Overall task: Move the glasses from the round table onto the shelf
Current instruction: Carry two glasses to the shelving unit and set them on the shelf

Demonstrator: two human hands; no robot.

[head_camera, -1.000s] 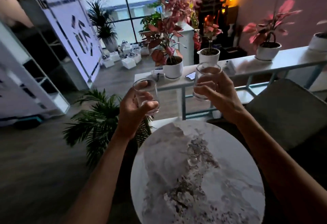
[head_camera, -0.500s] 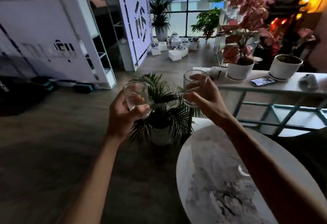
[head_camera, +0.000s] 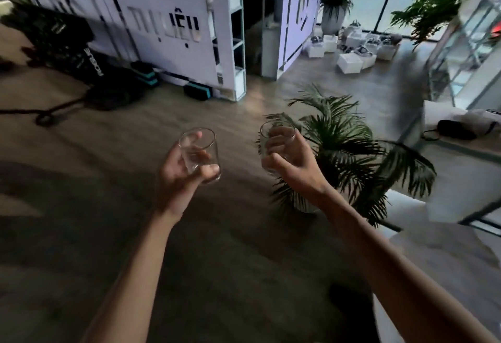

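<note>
I carry two clear, empty drinking glasses upright over the floor. My left hand (head_camera: 180,177) grips the left glass (head_camera: 202,153), fingers curled round its side. My right hand (head_camera: 294,165) grips the right glass (head_camera: 275,140) the same way, at about the same height. A white shelf unit (head_camera: 235,31) with open compartments stands ahead at the end of a white lettered panel. The round table is out of view.
A potted palm (head_camera: 339,150) stands on the floor just right of my right hand. Dark gym gear and teal blocks (head_camera: 198,90) lie along the panel's foot. White boxes (head_camera: 352,58) sit by the windows. A white metal-framed bench (head_camera: 461,126) is at the right.
The view has swung left, away from the round table, which has left the frame. Both hands still hold their glasses. The white shelf unit and panel are now nearer and centred.
</note>
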